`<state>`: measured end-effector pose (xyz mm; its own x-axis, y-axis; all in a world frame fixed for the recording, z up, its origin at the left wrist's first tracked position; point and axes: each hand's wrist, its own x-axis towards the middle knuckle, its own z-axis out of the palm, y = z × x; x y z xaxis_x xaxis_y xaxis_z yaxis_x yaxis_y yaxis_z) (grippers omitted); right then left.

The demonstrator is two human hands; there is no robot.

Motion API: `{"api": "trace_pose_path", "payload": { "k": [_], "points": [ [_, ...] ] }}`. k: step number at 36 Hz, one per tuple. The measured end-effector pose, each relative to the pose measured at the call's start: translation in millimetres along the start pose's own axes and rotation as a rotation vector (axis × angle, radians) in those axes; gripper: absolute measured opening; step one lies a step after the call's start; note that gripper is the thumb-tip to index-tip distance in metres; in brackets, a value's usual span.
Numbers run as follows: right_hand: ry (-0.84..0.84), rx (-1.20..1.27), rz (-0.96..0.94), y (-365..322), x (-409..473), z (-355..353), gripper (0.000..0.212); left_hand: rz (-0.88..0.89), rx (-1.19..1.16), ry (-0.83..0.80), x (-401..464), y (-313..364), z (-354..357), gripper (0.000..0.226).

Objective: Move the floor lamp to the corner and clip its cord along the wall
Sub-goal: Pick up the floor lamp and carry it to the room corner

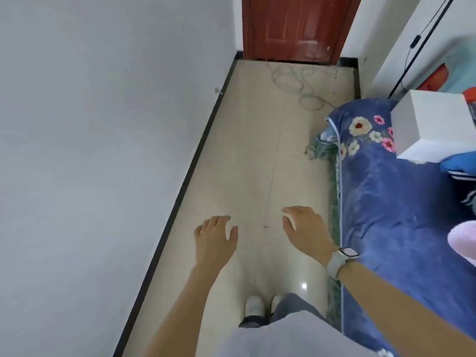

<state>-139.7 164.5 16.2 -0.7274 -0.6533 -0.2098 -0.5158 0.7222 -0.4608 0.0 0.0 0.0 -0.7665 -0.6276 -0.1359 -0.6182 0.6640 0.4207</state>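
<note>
The floor lamp's thin black pole leans up the white wall at the far right, behind the bed, with its black cord and inline switch hanging beside it. The lamp's head and base are out of view. My left hand and my right hand are stretched out over the tiled floor, fingers apart, holding nothing. A watch sits on my right wrist. Both hands are far from the lamp.
A pale cable lies in loose coils on the floor near the red-brown door. A bed with a blue floral cover fills the right side, with a white box on it. The white wall with black skirting runs along the left.
</note>
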Motion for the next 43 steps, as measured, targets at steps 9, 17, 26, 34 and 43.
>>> {"api": "trace_pose_path", "payload": {
  "k": [9,17,26,34,43],
  "points": [
    [-0.015,0.111,0.178,53,43,-2,0.031,0.071,0.008,-0.144,73,39,32,0.037],
    [-0.003,0.109,0.264,125,161,-50,0.028,0.134,0.067,-0.177,214,123,61,0.037],
    [-0.024,0.095,0.239,209,327,-168,0.038,0.213,0.064,-0.191,392,265,66,0.037],
    [0.069,0.141,0.301,263,433,-239,0.029,0.266,0.067,-0.226,516,352,67,0.036],
    [0.133,0.231,0.46,340,554,-270,0.023,0.39,0.076,-0.312,664,429,110,0.036]
  ]
}}
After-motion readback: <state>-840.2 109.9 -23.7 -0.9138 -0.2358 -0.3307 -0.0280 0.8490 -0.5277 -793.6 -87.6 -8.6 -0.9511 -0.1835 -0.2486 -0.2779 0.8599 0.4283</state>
